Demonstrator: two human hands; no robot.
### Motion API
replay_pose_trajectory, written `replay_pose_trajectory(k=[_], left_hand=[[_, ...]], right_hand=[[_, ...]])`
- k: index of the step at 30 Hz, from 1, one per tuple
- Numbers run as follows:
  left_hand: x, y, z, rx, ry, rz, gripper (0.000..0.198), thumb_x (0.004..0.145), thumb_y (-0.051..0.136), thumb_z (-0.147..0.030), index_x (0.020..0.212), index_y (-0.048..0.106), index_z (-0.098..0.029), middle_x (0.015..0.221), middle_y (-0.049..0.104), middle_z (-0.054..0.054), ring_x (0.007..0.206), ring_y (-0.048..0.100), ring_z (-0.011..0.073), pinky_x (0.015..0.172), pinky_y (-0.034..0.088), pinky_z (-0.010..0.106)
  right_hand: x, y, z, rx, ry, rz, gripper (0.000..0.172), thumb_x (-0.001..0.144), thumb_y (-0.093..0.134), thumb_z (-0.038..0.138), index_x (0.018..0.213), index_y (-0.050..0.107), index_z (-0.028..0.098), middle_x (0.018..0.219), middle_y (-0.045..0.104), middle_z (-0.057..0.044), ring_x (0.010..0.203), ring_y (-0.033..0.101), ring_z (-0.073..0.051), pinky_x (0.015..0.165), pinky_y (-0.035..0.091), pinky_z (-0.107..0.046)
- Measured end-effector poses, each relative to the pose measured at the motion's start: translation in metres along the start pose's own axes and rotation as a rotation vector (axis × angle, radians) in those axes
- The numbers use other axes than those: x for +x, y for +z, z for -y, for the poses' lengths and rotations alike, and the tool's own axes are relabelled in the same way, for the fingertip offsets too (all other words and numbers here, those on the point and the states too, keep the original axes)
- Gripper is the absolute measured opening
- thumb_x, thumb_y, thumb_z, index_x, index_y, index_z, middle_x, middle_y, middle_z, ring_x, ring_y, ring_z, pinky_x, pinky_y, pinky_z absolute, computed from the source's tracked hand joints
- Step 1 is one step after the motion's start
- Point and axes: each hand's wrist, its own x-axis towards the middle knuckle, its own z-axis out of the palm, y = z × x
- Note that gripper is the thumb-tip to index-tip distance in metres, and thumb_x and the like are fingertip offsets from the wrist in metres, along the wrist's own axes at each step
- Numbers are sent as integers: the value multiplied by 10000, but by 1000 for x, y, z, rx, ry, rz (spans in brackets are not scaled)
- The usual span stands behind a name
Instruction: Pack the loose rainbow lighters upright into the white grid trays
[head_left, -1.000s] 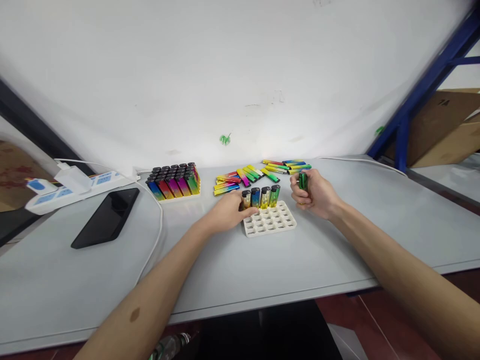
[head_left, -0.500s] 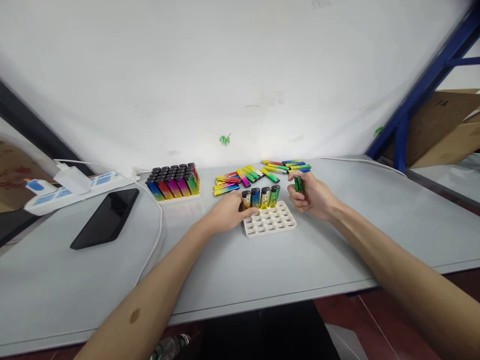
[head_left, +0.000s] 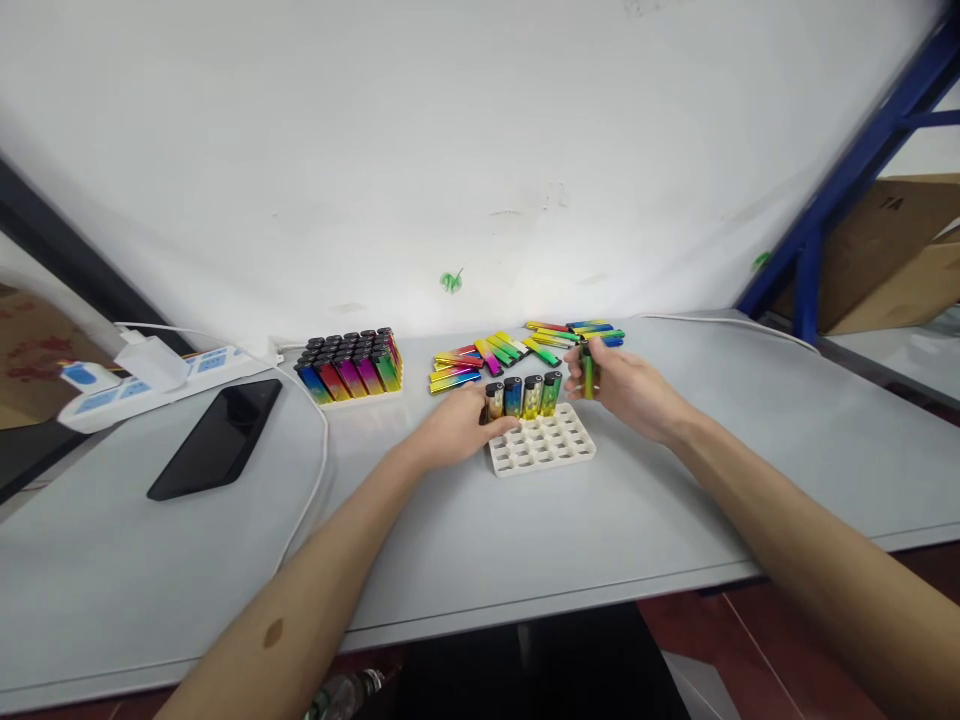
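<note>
My right hand (head_left: 626,383) pinches a green-yellow lighter (head_left: 588,375) upright, just right of the white tray (head_left: 541,452) and above the table. The tray is a grid of small holes, and several shiny lighters (head_left: 532,397) stand in its back row. My left hand (head_left: 459,425) grips the tray's left side, its thumb along the front of the row and its fingers partly hidden behind the leftmost lighter. Behind the tray, loose metallic lighters (head_left: 501,350) in mixed colours lie on the table.
At the back left stands a second tray packed with upright lighters (head_left: 351,365). A black phone (head_left: 216,440), a white cable (head_left: 324,450) and a power strip (head_left: 157,385) with plugs lie on the left. A white wall (head_left: 480,160) rises behind the table.
My right hand has turned the lighter more upright and brought it slightly left, closer to the row in the tray. My left hand stays on the tray.
</note>
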Motion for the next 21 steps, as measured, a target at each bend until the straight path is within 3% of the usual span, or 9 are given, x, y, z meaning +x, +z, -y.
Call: replay_pose_trajectory(k=[4, 14, 21], left_hand=[[1, 1, 1, 2, 15, -12, 398, 844, 567, -534, 668, 446, -198, 702, 527, 2, 613, 464, 151, 531, 307, 286], [1, 1, 0, -16, 6, -14, 386, 837, 585, -509, 651, 443, -201, 636, 527, -9, 585, 472, 151, 534, 319, 290], [2, 1, 0, -3, 11, -14, 417, 842, 569, -528, 626, 422, -202, 653, 534, -5, 593, 472, 150, 539, 313, 289]], right_hand=[[0, -3, -3, -60, -107, 56, 312, 862, 637, 526, 904, 606, 219, 887, 668, -38, 889, 608, -189, 812, 482, -331], [4, 1, -15, 12, -121, 73, 300, 766, 761, 472, 900, 656, 225, 1048, 719, -48, 971, 661, -224, 915, 512, -446], [4, -3, -10, -354, -223, 12, 312, 742, 772, 480, 871, 683, 211, 931, 697, -30, 926, 637, -217, 882, 494, -387]])
